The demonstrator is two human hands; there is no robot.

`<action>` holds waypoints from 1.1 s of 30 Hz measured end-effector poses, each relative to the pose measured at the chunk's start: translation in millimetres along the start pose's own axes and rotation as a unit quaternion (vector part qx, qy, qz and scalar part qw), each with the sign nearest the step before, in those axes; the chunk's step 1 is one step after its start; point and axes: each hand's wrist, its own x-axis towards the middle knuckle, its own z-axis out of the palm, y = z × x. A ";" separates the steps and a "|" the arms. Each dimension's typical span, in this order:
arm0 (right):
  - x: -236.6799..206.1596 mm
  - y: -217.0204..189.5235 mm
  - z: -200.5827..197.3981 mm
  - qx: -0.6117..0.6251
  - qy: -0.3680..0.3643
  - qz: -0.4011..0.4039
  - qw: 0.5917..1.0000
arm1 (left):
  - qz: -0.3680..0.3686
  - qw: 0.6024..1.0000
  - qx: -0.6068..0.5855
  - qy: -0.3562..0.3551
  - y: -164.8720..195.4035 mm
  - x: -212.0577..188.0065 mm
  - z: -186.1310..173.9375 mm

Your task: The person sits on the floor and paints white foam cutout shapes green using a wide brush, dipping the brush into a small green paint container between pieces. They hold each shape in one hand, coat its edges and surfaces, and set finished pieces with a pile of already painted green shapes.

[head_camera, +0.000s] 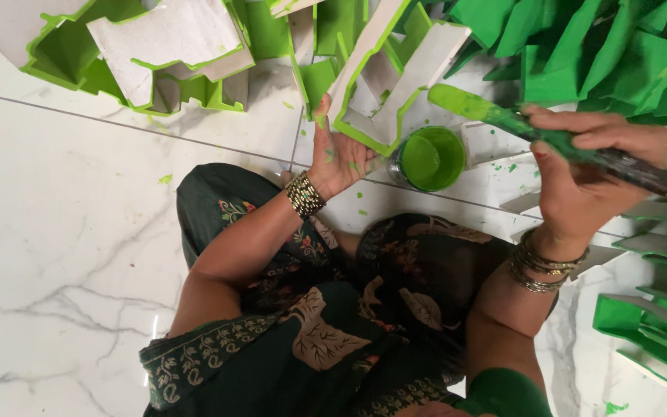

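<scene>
Head view looks down at a person sitting on a white marble floor (pixel 79 232). A small round pot (pixel 429 159) stands on the floor between the two hands, filled nearly to the rim with bright green paint. Left hand (pixel 339 154) has its fingers wrapped around the edge of a white foam piece (pixel 384 73) with green-painted edges. Right hand (pixel 588 174) has its fingers closed on a paint-coated brush (pixel 503 117), whose green tip hangs just above the pot.

The room is bright with soft, even light. The marble floor (pixel 79 232) shows mild glare toward 9 o'clock. The paintbrush (pixel 550 139) at 3 o'clock is motion-blurred; shadows are faint.
</scene>
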 end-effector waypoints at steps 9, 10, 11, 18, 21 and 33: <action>3.1 4.8 4.9 -0.025 0.010 -0.021 0.999 | -0.007 1.000 -0.004 -0.004 -0.7 -1.9 0.6; 4.0 7.3 6.1 -0.029 0.020 -0.029 0.999 | -0.011 1.000 -0.010 0.000 -0.9 -2.0 0.2; 5.4 9.6 6.8 -0.033 0.034 -0.036 0.998 | -0.016 1.000 -0.017 0.004 -1.4 -2.0 0.0; 2.2 -3.6 -3.1 -0.029 0.042 -0.033 0.998 | -0.011 1.000 -0.004 0.001 -0.7 -2.7 1.2; -4.2 -8.3 -1.4 -0.017 0.031 0.006 0.999 | -0.013 1.000 0.002 -0.006 -0.6 -3.5 3.1; -4.0 23.0 -8.8 -0.089 0.127 -0.097 0.983 | -0.033 0.999 -0.010 -0.009 -4.4 -3.9 -2.0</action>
